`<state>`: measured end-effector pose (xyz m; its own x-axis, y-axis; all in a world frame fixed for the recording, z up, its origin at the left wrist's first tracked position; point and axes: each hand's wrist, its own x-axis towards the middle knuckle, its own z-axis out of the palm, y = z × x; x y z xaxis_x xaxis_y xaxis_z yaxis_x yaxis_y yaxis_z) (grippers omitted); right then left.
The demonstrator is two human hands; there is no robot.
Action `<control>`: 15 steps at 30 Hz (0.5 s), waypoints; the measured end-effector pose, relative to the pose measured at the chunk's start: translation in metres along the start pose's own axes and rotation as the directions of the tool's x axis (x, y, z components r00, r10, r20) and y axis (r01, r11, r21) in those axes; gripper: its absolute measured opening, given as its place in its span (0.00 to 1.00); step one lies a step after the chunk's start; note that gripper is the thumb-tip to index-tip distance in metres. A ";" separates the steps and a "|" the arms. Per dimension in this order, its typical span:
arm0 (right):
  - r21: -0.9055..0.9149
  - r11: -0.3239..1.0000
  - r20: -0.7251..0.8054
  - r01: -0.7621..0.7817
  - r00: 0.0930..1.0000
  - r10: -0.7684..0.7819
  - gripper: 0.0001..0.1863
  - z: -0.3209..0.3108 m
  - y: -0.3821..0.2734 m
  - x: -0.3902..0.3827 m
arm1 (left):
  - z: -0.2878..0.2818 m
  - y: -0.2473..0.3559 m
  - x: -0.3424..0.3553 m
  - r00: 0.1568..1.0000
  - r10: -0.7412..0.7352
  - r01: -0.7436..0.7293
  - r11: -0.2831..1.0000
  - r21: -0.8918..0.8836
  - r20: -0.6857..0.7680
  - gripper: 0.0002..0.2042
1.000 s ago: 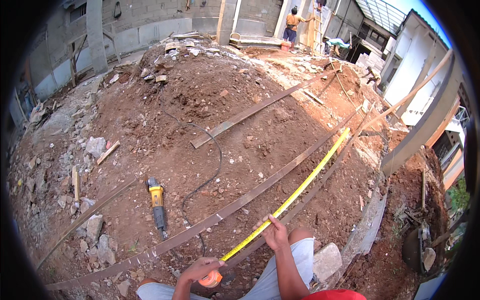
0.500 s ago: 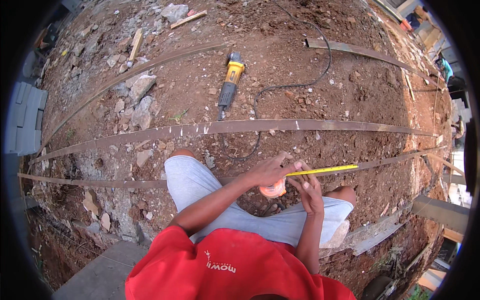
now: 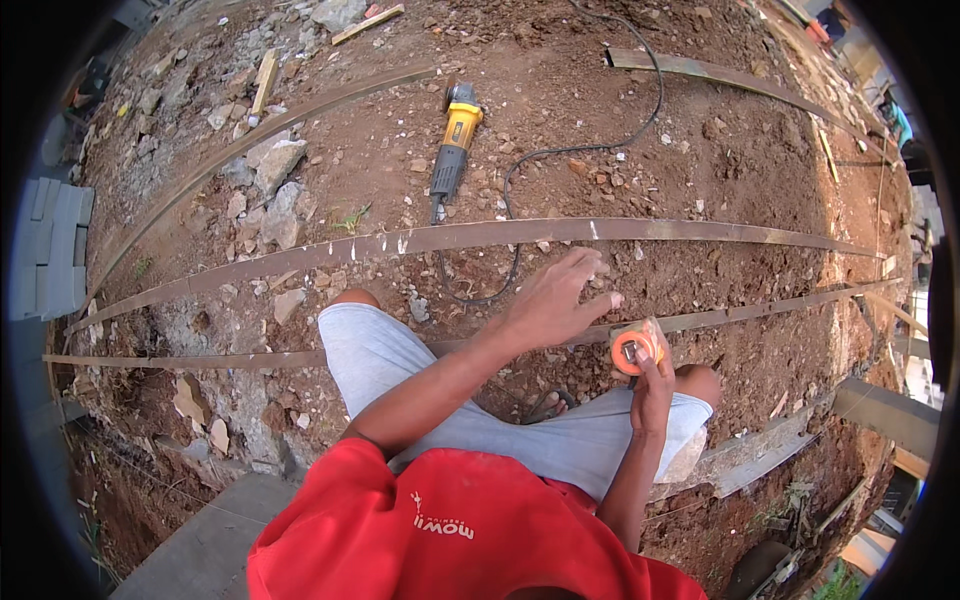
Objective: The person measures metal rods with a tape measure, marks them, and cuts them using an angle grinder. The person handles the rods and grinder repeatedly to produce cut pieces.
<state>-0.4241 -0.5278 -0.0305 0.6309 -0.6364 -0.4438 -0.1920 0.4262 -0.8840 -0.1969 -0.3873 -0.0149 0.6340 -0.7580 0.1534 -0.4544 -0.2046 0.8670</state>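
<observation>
An orange tape measure [image 3: 640,347] with a clear case sits in my right hand [image 3: 652,395], the fingers closed around it. No yellow blade shows out of it. My left hand [image 3: 553,303] is held in front of me, fingers stretched and thumb apart, with nothing visible in it. It hovers over a long, narrow brown metal bar [image 3: 730,315] that runs across in front of my body and passes behind my forearm. Farther off, a second brown bar [image 3: 480,236] with white marks lies roughly alongside it. I sit with my knees spread, the tape measure near my right knee.
A yellow and black angle grinder [image 3: 457,140] lies on the dirt beyond the marked bar. Its black cord [image 3: 590,150] loops under that bar. More metal strips [image 3: 720,75], broken stones [image 3: 282,165], wood pieces [image 3: 264,82] and stacked grey blocks [image 3: 55,250] surround the spot.
The yellow blade, stretched along the near bar before, is no longer out. My right hand has moved right with the tape measure; my left hand has come off it and moved farther forward.
</observation>
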 end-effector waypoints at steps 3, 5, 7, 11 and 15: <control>0.075 0.965 -0.390 0.253 0.898 -0.205 0.28 -0.036 -0.040 -0.014 | -0.086 0.003 0.063 0.914 -0.404 0.404 0.915 -0.007 -0.038 0.20; 0.158 0.909 -0.586 0.385 0.778 -0.228 0.24 -0.090 -0.047 -0.016 | -0.116 -0.068 0.092 0.880 -0.414 0.454 0.876 0.161 -0.231 0.23; -0.017 0.883 -0.795 0.469 0.530 -0.296 0.23 -0.136 -0.042 -0.011 | -0.131 -0.136 0.121 0.830 -0.475 0.557 0.734 0.389 -0.294 0.32; -0.195 0.976 -0.841 0.099 0.495 -0.218 0.24 -0.199 0.029 -0.021 | -0.137 -0.231 0.143 0.697 -0.658 0.691 0.510 0.513 -0.285 0.46; -0.373 0.920 -0.634 -0.122 0.757 -0.157 0.25 -0.262 0.160 -0.055 | -0.112 -0.261 0.145 0.662 -0.704 0.701 0.462 0.543 -0.256 0.50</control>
<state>-0.6865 -0.5929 -0.1865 0.0309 -0.9565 -0.2900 -0.5342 0.2294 -0.8136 0.0840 -0.3747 -0.1660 0.9001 -0.1990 -0.3876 -0.1051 -0.9625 0.2501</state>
